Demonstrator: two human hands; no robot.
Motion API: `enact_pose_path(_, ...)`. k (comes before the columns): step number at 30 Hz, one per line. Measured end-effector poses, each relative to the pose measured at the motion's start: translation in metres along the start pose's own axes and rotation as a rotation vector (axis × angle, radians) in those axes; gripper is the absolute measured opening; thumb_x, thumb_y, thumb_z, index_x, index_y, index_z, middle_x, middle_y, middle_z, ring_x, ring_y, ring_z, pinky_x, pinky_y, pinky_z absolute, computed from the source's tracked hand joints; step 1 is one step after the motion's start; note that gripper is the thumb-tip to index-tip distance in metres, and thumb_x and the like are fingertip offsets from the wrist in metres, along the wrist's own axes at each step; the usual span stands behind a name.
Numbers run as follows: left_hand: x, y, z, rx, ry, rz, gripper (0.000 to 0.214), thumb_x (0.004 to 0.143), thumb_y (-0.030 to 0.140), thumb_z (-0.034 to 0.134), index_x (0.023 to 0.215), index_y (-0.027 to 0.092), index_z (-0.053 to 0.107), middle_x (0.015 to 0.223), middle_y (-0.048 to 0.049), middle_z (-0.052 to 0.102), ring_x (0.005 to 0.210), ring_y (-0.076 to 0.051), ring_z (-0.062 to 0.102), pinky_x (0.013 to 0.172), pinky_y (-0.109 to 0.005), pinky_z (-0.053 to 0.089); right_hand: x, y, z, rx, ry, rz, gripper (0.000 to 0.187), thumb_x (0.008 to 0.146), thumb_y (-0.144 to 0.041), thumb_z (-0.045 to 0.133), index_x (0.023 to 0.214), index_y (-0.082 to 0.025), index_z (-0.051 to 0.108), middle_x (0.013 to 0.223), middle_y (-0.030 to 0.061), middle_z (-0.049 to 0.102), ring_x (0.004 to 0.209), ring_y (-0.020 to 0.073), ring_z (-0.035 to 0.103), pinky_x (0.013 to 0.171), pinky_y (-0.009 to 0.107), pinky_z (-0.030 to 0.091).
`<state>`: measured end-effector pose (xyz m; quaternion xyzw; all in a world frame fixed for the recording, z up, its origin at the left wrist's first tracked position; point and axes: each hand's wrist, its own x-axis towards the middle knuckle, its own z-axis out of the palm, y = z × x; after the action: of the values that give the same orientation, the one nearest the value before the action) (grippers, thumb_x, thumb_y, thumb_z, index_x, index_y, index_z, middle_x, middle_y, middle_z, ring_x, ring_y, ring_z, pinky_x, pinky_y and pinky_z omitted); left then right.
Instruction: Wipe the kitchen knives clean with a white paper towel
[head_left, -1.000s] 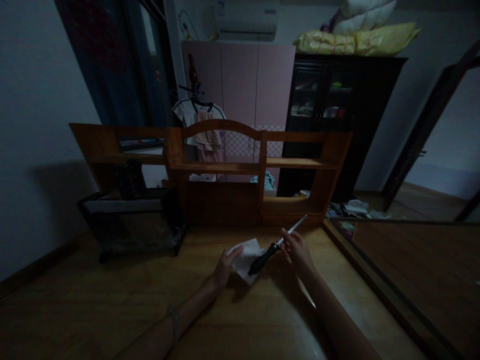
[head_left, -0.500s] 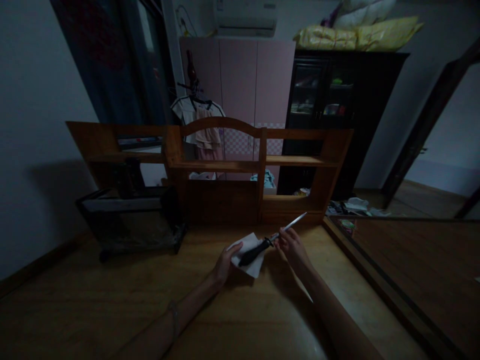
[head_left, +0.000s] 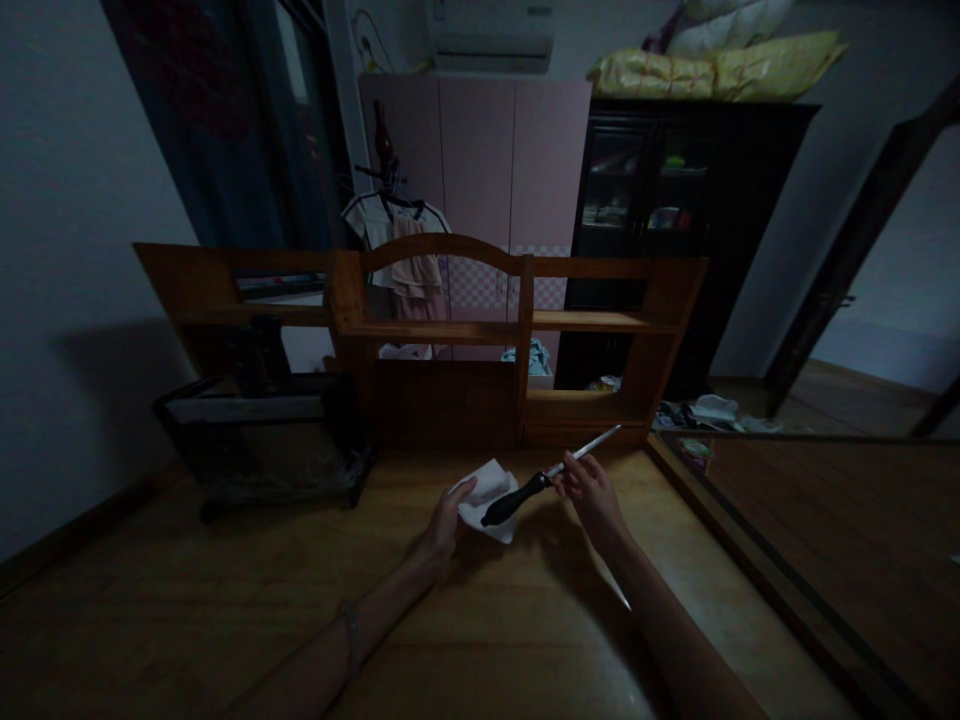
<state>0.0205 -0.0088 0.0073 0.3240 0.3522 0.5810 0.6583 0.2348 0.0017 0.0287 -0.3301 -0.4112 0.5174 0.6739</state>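
Pinched black-handled tool [head_left: 535,487] by metal shaft [head_left: 601,438] in right hand [head_left: 589,490]; seemed stiff, slick, better gripped by handle [head_left: 510,506]. Clasped soft-looking white wipe [head_left: 486,484] in left hand [head_left: 445,522].

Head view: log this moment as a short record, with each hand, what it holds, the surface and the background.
Left hand: holds a white sheet, cloth or paper, cannot tell which
Right hand: fingers on the metal shaft of a tool
Tool: black handle toward the left hand, in front of the sheet; contact between them unclear
Surface: wooden table beneath both hands
Beyond the hands: wooden shelf; dark box on the left
Background: pink wardrobe, black cabinet
Light: dim
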Motion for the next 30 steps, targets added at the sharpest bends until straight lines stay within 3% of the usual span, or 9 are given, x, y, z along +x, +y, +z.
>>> enact_pose_path(8, -0.013, -0.001, 0.009, 0.106, -0.233, 0.009, 0.043, 0.076, 0.04, 0.062, 0.103, 0.007, 0.068, 0.105, -0.0135, 0.068, 0.102, -0.033, 0.059, 0.089, -0.036, 0.042, -0.002, 0.01, 0.003, -0.118, -0.085, 0.01, 0.029, 0.071, -0.042, 0.068, 0.081, -0.02, 0.053, 0.064, -0.0001, 0.064, 0.054, 0.0133, 0.061, 0.055, 0.026, 0.049)
enact_pose_path(13, -0.01, -0.002, 0.002, 0.187, -0.181, 0.067, 0.046, 0.073, 0.043, 0.064, 0.103, 0.009, 0.068, 0.106, -0.012, 0.068, 0.103, -0.033, 0.058, 0.089, -0.037, 0.041, 0.003, 0.01, -0.004, -0.111, -0.009, -0.016, 0.031, 0.07, -0.044, 0.069, 0.076, -0.02, 0.05, 0.06, -0.0015, 0.063, 0.052, 0.0122, 0.06, 0.054, 0.024, 0.048)
enact_pose_path(17, -0.01, -0.002, -0.001, 0.236, -0.044, 0.099, 0.043, 0.067, 0.042, 0.07, 0.096, 0.01, 0.07, 0.102, -0.011, 0.069, 0.103, -0.033, 0.058, 0.089, -0.036, 0.04, 0.004, 0.011, -0.006, -0.091, 0.021, -0.072, 0.029, 0.072, -0.042, 0.068, 0.074, -0.02, 0.049, 0.059, -0.0017, 0.063, 0.052, 0.0126, 0.06, 0.051, 0.024, 0.047)
enact_pose_path(27, -0.009, 0.004, -0.001, 0.117, 0.128, 0.11, 0.039, 0.059, 0.04, 0.073, 0.084, 0.01, 0.071, 0.078, -0.0081, 0.071, 0.081, -0.028, 0.065, 0.077, -0.034, 0.045, 0.008, 0.007, -0.016, -0.077, 0.138, -0.112, 0.031, 0.071, -0.042, 0.069, 0.074, -0.02, 0.047, 0.058, -0.0007, 0.063, 0.051, 0.013, 0.06, 0.05, 0.024, 0.047)
enact_pose_path(30, -0.004, 0.007, -0.001, 0.076, 0.116, 0.106, 0.04, 0.059, 0.039, 0.074, 0.085, 0.009, 0.071, 0.077, -0.0084, 0.071, 0.076, -0.027, 0.066, 0.074, -0.033, 0.046, 0.01, 0.002, -0.019, -0.048, 0.182, -0.107, 0.031, 0.07, -0.042, 0.07, 0.074, -0.02, 0.048, 0.057, -0.0014, 0.062, 0.05, 0.0123, 0.059, 0.048, 0.022, 0.046)
